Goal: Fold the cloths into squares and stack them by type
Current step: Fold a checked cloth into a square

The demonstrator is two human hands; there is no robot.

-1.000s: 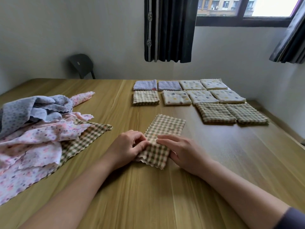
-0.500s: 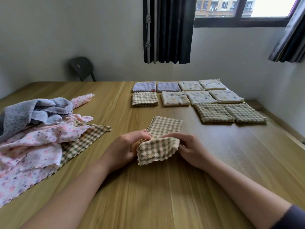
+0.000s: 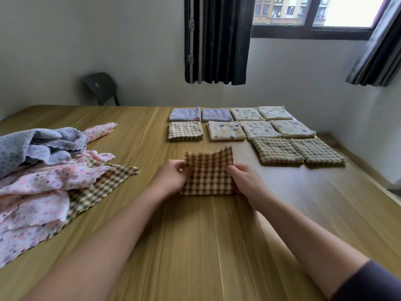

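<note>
Hands, left [image 3: 171,178] and right [image 3: 245,181], each pinching the checked cloth [image 3: 209,172] by its side edges.

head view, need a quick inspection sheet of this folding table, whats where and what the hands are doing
surface: wooden table, pale grain
job's things: checked cloth part folded, far edge lifted; folded at far right: two lilac squares, five cream dotted squares, three checked squares; unfolded pile at left
clutter: nothing seen
grippers: left hand grips the checked cloth's left edge, right hand grips its right edge
cables: nothing seen
surroundings: dark chair by the wall, dark curtain, window
</note>
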